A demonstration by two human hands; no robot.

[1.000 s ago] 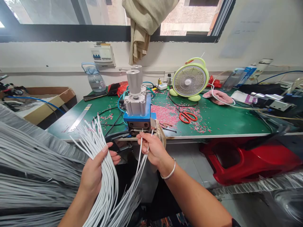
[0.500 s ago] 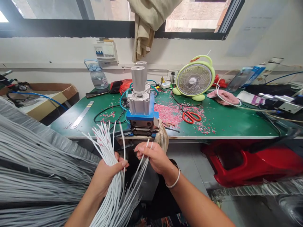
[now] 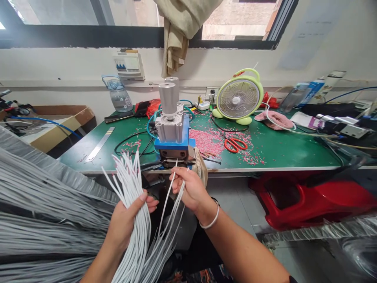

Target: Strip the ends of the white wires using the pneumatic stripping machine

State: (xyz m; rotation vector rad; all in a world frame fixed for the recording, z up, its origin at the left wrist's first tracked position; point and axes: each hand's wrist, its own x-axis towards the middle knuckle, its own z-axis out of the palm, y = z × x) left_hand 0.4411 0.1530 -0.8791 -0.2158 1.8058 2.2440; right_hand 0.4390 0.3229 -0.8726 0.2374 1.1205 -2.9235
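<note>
Currently, left hand (image 3: 126, 222): closed around the white wire bundle (image 3: 140, 232), thumb across the front, fingertips poking out on the right side.
Bundle ends: fanned out above the left fist, some tips pinkish, short of the table edge; the lengths hang down toward the lap.
Right hand (image 3: 190, 188): thumb and forefinger pinch a single wire (image 3: 167, 198); a few loose wires (image 3: 176, 204) run through the same hand and trail down beside the bundle. White bangle (image 3: 212, 221) on that wrist.
Single wire tip: up at the front of the press (image 3: 170, 129), just below the blue plate; can't tell whether it sits inside the slot.
Press: upright at the near edge of the green table (image 3: 288, 153), two silver cylinders on top, beige cloth (image 3: 200, 167) hanging at its right.
Right of press: pink clippings (image 3: 206, 141) heaped and scattered, red-handled scissors (image 3: 235, 145) among them, green fan (image 3: 239, 98) behind.
Left of press: metal ruler (image 3: 101, 144) flat, water bottle (image 3: 120, 98) standing farther back.
Floor, right: red stool (image 3: 318, 200).
</note>
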